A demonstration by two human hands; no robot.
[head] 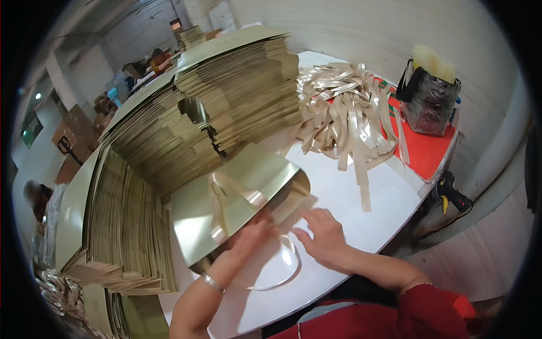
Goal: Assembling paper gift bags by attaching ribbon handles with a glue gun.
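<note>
A gold paper bag (250, 169) lies on its side on the white tabletop (351, 241), its mouth turned toward me. Across its upper panel runs a loose loop of pale satin ribbon (218, 199). My left hand (256, 233) is at the bag's mouth, blurred and partly behind the panel's edge. Whether its fingers grip anything is hidden. Another shiny ribbon loop (292, 258) curves out over the table below that hand. To the right of the mouth, my right hand (324, 237) hovers with thumb and fingers apart, holding nothing.
Tall stacks of flat gold bags (237, 84) wall off the back and left (131, 220). A heap of cut ribbons (338, 114) lies behind on the right. Beyond stands a plastic-wrapped holder (427, 101) with glue sticks. A glue gun (453, 195) hangs beside the table edge. Two people sit farther off.
</note>
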